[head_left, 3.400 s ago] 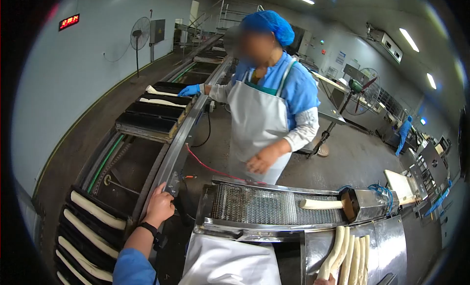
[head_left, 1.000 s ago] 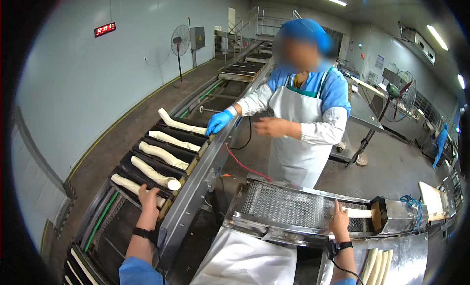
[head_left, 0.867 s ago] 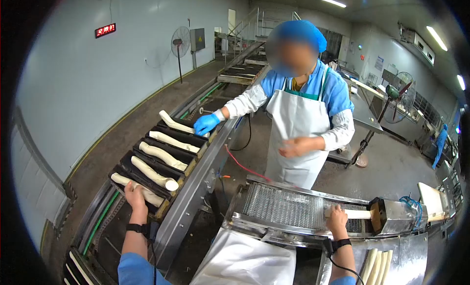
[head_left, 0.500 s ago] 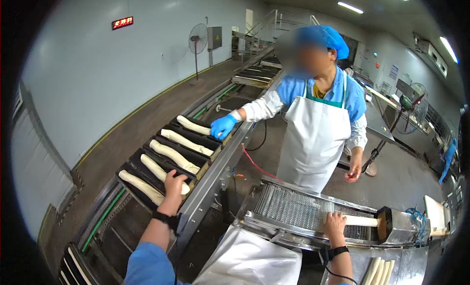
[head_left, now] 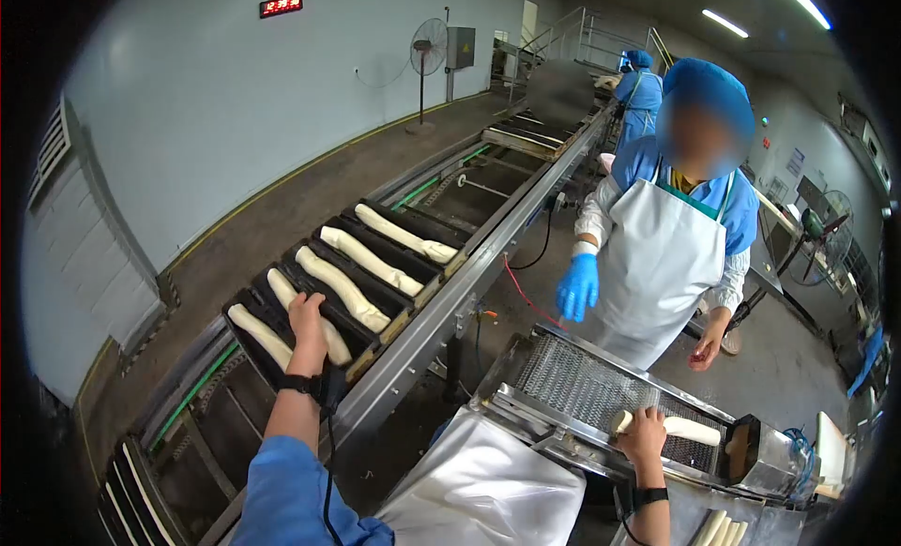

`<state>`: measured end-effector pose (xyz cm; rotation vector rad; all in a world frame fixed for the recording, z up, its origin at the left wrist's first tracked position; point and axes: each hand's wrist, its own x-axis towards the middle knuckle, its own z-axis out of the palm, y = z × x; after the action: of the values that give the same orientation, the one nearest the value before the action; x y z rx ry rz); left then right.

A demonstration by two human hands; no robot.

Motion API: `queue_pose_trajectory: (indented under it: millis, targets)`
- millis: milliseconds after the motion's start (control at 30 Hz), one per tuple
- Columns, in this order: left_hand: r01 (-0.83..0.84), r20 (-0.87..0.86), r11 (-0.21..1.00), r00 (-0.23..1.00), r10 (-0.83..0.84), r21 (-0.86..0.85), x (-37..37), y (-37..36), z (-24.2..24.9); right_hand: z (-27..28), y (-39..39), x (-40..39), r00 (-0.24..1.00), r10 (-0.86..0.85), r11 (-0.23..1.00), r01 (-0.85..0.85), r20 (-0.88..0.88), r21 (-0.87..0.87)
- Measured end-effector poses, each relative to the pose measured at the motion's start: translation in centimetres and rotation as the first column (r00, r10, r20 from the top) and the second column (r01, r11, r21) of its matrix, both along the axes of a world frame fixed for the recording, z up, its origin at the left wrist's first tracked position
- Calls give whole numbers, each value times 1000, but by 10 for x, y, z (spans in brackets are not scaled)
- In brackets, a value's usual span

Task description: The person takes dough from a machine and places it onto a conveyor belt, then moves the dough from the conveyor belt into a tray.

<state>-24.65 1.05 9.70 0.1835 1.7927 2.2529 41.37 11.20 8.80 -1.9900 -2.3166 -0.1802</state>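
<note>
My left hand (head_left: 306, 328) reaches over the black baking tray (head_left: 282, 368) on the conveyor and presses on the second dough stick (head_left: 280, 285) from the near end. Several long white dough sticks lie in the tray's slots, among them a dough stick (head_left: 258, 332) in the nearest slot. My right hand (head_left: 644, 432) grips the end of a dough roll (head_left: 690, 430) lying on the mesh belt (head_left: 582, 391) of the steel machine at the lower right. Both wrists wear black bands.
A co-worker in a white apron (head_left: 648, 265) stands across the machine, a blue-gloved hand (head_left: 576, 288) hanging down. Another worker (head_left: 638, 86) stands far back by the conveyor rail (head_left: 488, 265). More dough sticks (head_left: 723, 529) lie at the bottom right. A fan (head_left: 429, 49) stands by the wall.
My left hand went from the tray's nearest dough stick to the second one. My right hand stayed on the dough roll on the mesh belt. The co-worker withdrew the gloved hand from the tray.
</note>
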Motion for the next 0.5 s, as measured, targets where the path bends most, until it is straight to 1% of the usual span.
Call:
queue_pose_trajectory:
  millis: [67,100,133,167,200,233,267,300,333,367,400,433,467,500]
  targets:
    - [161,72,980,986,-153,-115,8,-8,3,1,-7,-2,988,15,1000,-14,-153,10]
    - [107,47,974,994,-100,-199,22,-3,4,-17,3,10,988,1,1000,0,-154,9]
    - [99,-74,943,989,-129,-317,42,0,12,-52,24,33,824,-13,1000,8,-566,-12]
    - [48,-298,907,936,-187,-419,66,3,20,-72,29,49,499,-32,999,14,-866,-29]
    - [-23,-499,868,825,-264,-497,84,7,21,-24,8,33,271,7,999,-46,-963,-6]
    - [76,-599,885,710,-371,-459,91,17,11,-14,2,38,18,-75,993,93,-997,-73]
    - [184,-689,886,569,-449,-426,99,29,3,-8,-4,48,-244,-108,964,213,-964,-162]
    - [215,-676,834,500,-541,-508,117,39,8,0,-15,68,-368,-53,966,217,-928,-142]
    - [252,-655,801,470,-591,-542,131,48,7,5,-27,90,-485,8,968,225,-875,-116]
    - [319,-676,779,387,-627,-540,134,61,-1,1,-44,107,-594,178,897,426,-785,-119]
    - [384,-695,750,301,-653,-538,136,71,-10,-10,-70,140,-646,233,897,431,-727,-96]
    - [381,-688,711,222,-690,-590,135,81,-19,-8,-101,149,-597,327,771,617,-732,-159]
    - [415,-693,694,186,-697,-588,125,94,-27,-22,-132,169,-579,370,699,689,-727,-193]
    - [449,-668,646,134,-732,-618,120,105,-37,-24,-170,169,-530,418,676,724,-738,-137]
